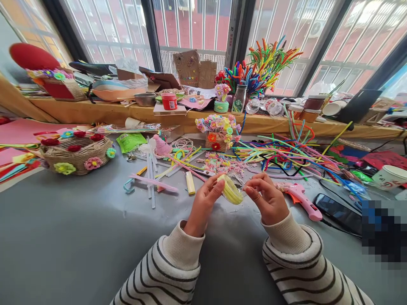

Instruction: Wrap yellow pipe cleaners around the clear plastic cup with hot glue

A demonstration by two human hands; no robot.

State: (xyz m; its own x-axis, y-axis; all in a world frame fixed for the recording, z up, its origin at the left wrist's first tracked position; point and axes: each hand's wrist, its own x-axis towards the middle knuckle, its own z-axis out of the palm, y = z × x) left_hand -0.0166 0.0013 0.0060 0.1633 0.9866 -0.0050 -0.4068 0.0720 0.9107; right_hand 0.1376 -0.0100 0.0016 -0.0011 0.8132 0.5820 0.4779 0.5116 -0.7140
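My left hand (208,199) is closed on a pale yellow fuzzy ring (232,190), which looks like pipe cleaner wound around a round form. The ring is tilted, and my thumb and fingers press its left edge. Just right of it, my right hand (266,197) has its thumb and fingertips pinched together; whatever is between them is too small to make out. A pink glue gun (302,199) lies on the table beside my right hand. Behind both hands is a pile of small pastel bits (224,163). A pale yellow block (190,183) lies left of my left hand.
Loose pipe cleaners (280,154) sprawl at the back right. A phone (337,212) lies on the right with a cable near it. Clear glue sticks (151,180) and a woven basket with flowers (76,154) are on the left. A small flower box (218,137) stands behind.
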